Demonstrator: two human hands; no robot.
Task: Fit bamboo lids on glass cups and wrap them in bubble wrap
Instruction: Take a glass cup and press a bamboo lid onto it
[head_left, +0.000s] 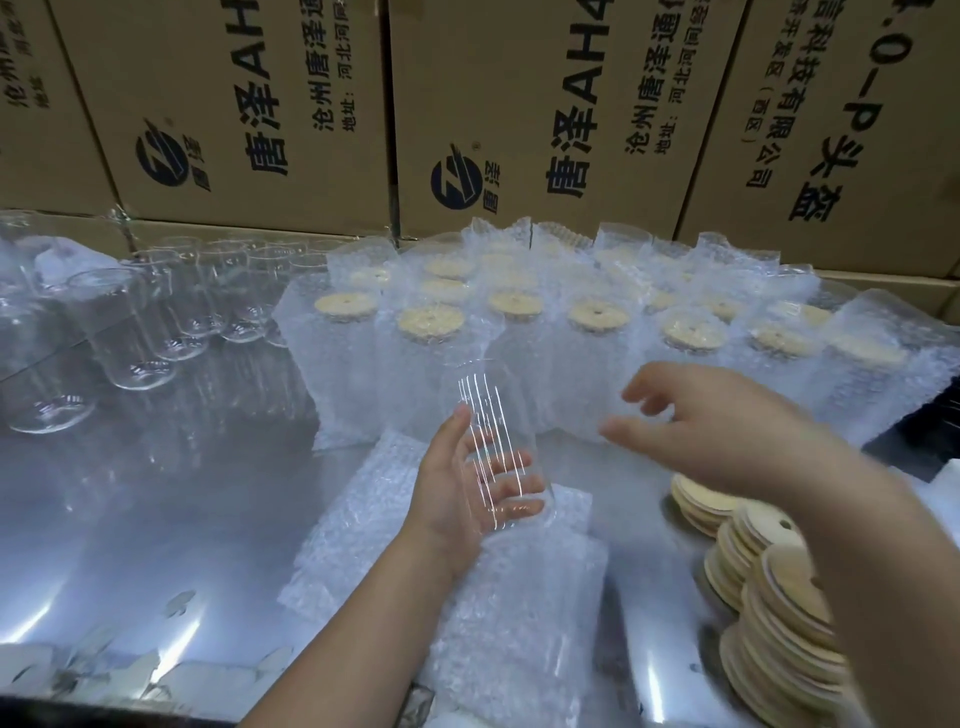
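Glass cup (485, 400) gripped by left hand (449, 493) above bubble wrap (519, 623), presented for lidding; right hand (722, 431), empty and slack-fingered, right of cup.

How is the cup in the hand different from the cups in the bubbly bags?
The held cup is bare glass with no lid; the wrapped cups each wear a bamboo lid and bubble wrap. The held cup is tilted in the left hand; the wrapped cups stand upright on the table. Both are glass cups.
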